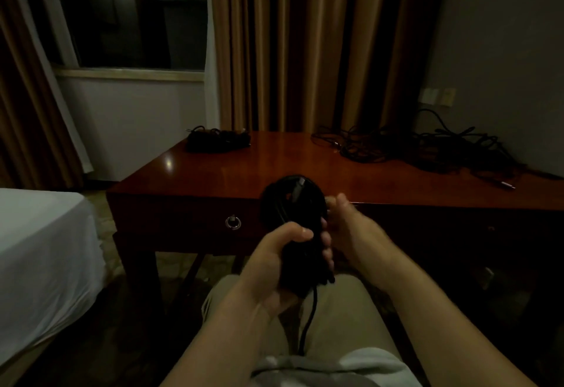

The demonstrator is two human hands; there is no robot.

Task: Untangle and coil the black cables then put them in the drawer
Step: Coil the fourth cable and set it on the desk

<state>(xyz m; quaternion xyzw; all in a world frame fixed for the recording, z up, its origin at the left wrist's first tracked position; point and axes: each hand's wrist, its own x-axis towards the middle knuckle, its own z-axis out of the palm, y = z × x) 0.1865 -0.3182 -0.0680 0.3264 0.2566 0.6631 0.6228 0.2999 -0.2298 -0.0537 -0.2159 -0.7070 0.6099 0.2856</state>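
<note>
two hands meet in front of the desk (213, 170), over the person's lap. the left hand (274, 261) has its fingers and thumb wrapped round the lower part of a black coil (293, 200), holding it upright so its loop stands in front of the desk edge. one loose end (308, 325) hangs from the coil down between the knees. the right hand (351, 228) sits just beside the coil on its right, fingers curled; it is blurred, and whether it pinches a strand cannot be told. on the desk's far right lies a loose tangle (427, 148) of black cables, spread toward the wall, with a plug (506, 185) at its near end. a neater bundle (216, 139) rests at the far left corner. the drawer (183, 222), with a ring pull (233, 222), looks closed. a white bed (39, 240) stands to the left.
</note>
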